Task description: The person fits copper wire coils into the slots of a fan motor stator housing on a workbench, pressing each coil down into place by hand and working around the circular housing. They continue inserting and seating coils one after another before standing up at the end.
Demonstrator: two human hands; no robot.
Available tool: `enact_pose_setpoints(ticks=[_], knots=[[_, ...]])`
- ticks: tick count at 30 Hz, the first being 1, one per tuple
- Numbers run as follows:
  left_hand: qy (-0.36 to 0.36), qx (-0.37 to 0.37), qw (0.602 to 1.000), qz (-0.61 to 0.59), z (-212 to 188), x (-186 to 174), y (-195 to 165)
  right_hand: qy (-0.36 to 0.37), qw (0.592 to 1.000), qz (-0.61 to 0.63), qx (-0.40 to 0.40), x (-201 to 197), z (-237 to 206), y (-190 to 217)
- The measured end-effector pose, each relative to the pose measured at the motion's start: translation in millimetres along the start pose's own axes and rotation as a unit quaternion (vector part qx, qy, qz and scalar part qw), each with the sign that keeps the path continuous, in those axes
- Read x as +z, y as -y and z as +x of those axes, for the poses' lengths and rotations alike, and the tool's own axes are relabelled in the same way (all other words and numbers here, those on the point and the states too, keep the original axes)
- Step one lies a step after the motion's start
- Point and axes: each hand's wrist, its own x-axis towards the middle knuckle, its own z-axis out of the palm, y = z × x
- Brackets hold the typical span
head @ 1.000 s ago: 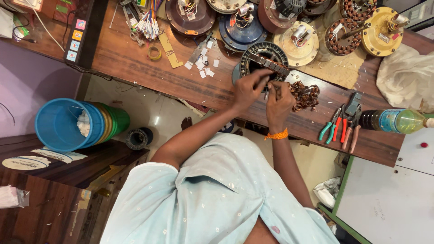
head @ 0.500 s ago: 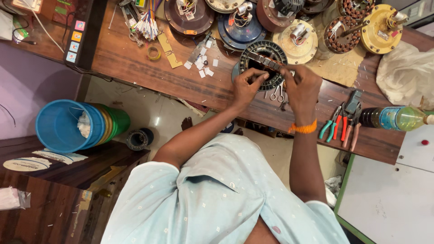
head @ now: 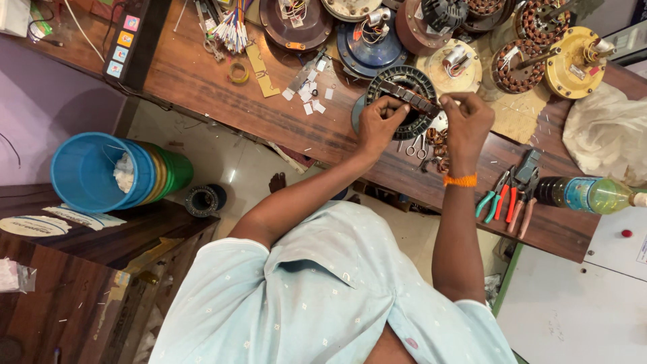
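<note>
A dark ring-shaped stator core (head: 402, 101) lies on the far side of the wooden bench (head: 202, 87). The left hand (head: 379, 125) pinches its near-left rim; the right hand (head: 466, 120) pinches its right edge. Small scissors (head: 416, 145) lie just near them, pliers (head: 505, 195) further right

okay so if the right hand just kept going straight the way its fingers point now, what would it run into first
The right hand points toward the left hand, along the dark ring-shaped stator both hold. It would likely meet the left hand's fingertips first, though depth is hard to judge.
</note>
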Motion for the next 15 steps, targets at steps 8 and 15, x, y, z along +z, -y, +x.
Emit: enact_pose_setpoints(ticks=[8, 15], knots=[[-0.002, -0.006, 1.000, -0.016, -6.2, -1.8, -4.7, -0.059, 0.992, -0.044, -0.100, 24.7, -59.1, 5.9], [0.020, 0.203, 0.969, 0.138, -9.3, -16.0, 2.2, -0.080, 0.980, -0.073, -0.164, 48.3, -70.9, -6.9]])
